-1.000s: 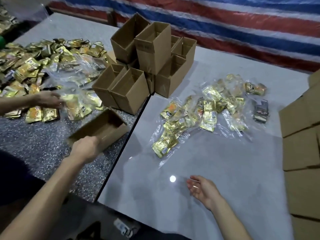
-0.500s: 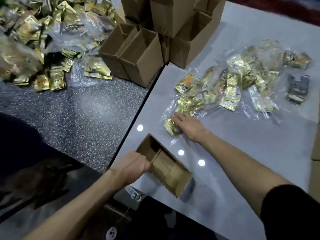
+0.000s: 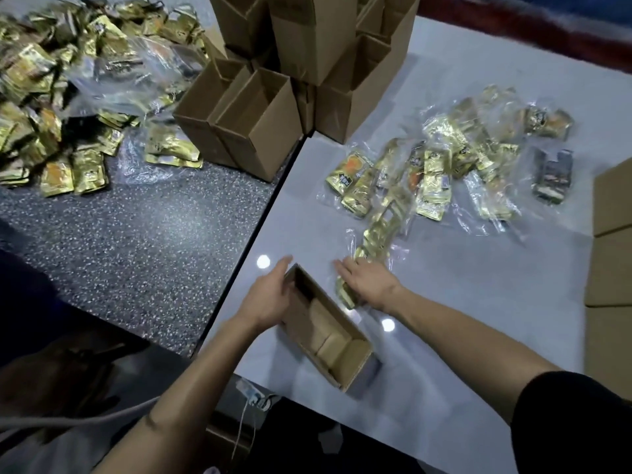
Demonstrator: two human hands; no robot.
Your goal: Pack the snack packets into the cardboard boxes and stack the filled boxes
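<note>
Glossy pale table (image 3: 478,302) abuts speckled table (image 3: 136,251) — cardboard boxes (image 3: 307,46) straddle seam.

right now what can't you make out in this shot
Head view only.
- Packets under the right hand: covered and blurred; count and grip unclear.
- Left hand on the open box: motion blur hides its hold.
- Box stack: top cut by the frame edge.
- Packet print: too small.
</note>
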